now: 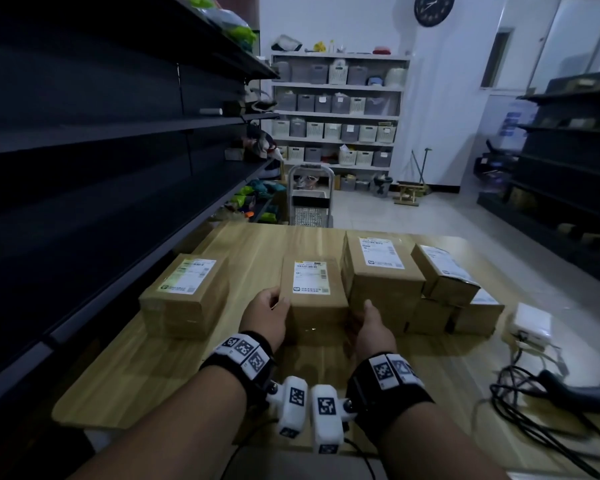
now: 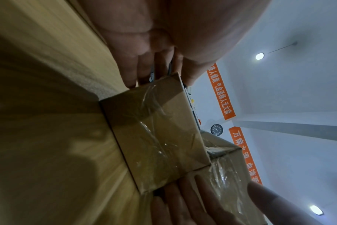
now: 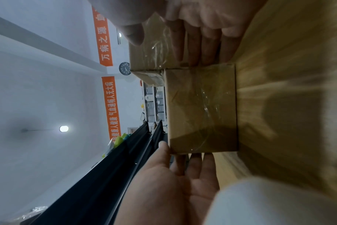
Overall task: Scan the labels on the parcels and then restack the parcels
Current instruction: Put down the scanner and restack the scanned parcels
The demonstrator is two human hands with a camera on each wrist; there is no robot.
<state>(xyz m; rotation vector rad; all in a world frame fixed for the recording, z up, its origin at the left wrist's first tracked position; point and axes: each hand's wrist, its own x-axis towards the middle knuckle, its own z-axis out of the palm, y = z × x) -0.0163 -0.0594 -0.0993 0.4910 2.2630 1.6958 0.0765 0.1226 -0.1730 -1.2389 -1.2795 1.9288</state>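
Several brown cardboard parcels with white labels sit on the wooden table (image 1: 146, 372). The middle parcel (image 1: 314, 292) (image 2: 158, 134) (image 3: 202, 109) rests on the table, label up. My left hand (image 1: 269, 315) (image 2: 144, 60) lies against its left side with straight fingers, thumb at the top edge. My right hand (image 1: 369, 327) (image 3: 202, 30) reaches its right side with straight fingers, where the parcel meets a taller parcel (image 1: 381, 278) (image 3: 150, 50); the thumb stands apart. Another parcel (image 1: 184, 296) lies alone at the left.
Right of the taller parcel, one parcel (image 1: 444, 275) sits on top of lower ones (image 1: 478, 317). A white box (image 1: 532, 322), tangled cables and a black handheld device (image 1: 575, 393) lie at the table's right. Dark shelving (image 1: 84, 168) runs along the left.
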